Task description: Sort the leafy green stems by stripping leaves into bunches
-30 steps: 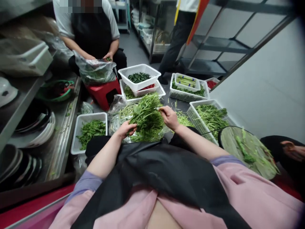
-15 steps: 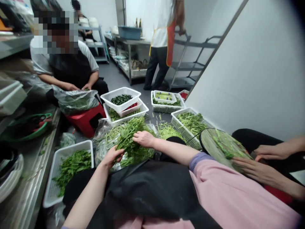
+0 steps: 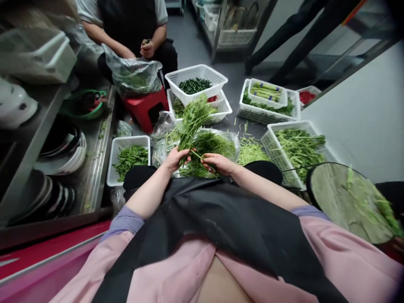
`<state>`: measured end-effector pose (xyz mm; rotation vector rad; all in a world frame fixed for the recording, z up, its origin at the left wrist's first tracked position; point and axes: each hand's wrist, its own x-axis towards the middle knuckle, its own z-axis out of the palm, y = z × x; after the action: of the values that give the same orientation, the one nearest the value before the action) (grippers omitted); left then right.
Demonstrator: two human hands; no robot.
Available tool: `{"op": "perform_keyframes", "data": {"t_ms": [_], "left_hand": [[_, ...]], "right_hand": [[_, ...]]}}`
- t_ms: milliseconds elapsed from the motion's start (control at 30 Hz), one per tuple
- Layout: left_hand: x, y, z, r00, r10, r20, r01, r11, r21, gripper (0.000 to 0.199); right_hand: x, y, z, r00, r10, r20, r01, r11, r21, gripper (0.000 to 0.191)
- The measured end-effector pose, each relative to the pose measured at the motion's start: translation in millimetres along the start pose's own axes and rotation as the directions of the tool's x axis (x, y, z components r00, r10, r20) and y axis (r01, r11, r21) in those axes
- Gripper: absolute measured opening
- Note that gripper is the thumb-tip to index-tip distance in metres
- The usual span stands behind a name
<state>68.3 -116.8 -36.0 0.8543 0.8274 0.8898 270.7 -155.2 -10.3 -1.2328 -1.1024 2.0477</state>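
My left hand (image 3: 177, 159) is closed round the lower stems of a bunch of leafy greens (image 3: 193, 120), whose tops lean up and away from me. The fingers of my right hand (image 3: 221, 163) pinch a green stem (image 3: 197, 155) beside the bunch's lower end. Just beyond both hands lies a clear plastic bag (image 3: 232, 141) with more thin greens (image 3: 210, 143) in it. Some loose greens (image 3: 197, 169) show under my hands, partly hidden by them.
White baskets hold leafy greens (image 3: 131, 159), green chillies (image 3: 195, 85) and cut greens (image 3: 296, 145). Pale stems (image 3: 251, 152) lie on the floor. A round board (image 3: 334, 202) stands at right. Across from me a person (image 3: 132, 25) sits behind a bag on a red stool (image 3: 143, 111). Metal shelving (image 3: 97, 168) runs along the left.
My view has tilted down. My right hand has left the bunch's leafy part and now pinches a stem near its lower end. The left hand keeps its hold, the bunch more upright.
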Motion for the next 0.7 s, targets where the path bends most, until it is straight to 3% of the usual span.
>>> {"op": "perform_keyframes", "data": {"t_ms": [167, 300, 400, 500, 633, 700], "left_hand": [[-1, -3, 0.4, 0.999, -0.022, 0.029, 0.022, 0.999, -0.026, 0.043], [-1, -2, 2.9, 0.999, -0.029, 0.016, 0.030, 0.998, -0.052, 0.040], [-3, -3, 7.9, 0.999, -0.049, 0.006, 0.050, 0.994, -0.099, 0.041], [-5, -2, 11.4, 0.997, -0.070, -0.017, 0.067, 0.989, -0.130, 0.045], [-9, 1, 10.1, 0.998, -0.062, -0.018, 0.059, 0.985, -0.160, 0.043], [-11, 2, 7.3, 0.998, -0.060, -0.016, 0.057, 0.986, -0.158, 0.041]], "right_hand": [[6, -1, 10, 0.991, 0.088, 0.100, -0.093, 0.995, 0.042, 0.022], [13, 3, 19, 0.996, 0.071, 0.058, -0.073, 0.997, 0.020, 0.019], [21, 12, 30, 0.994, -0.046, -0.103, 0.034, 0.993, -0.114, 0.015], [32, 21, 35, 0.941, -0.193, -0.277, 0.122, 0.960, -0.253, 0.012], [42, 23, 15, 0.825, -0.069, -0.561, 0.105, 0.994, 0.033, 0.012], [40, 22, 1, 0.793, -0.083, -0.603, 0.147, 0.988, 0.057, 0.014]]}}
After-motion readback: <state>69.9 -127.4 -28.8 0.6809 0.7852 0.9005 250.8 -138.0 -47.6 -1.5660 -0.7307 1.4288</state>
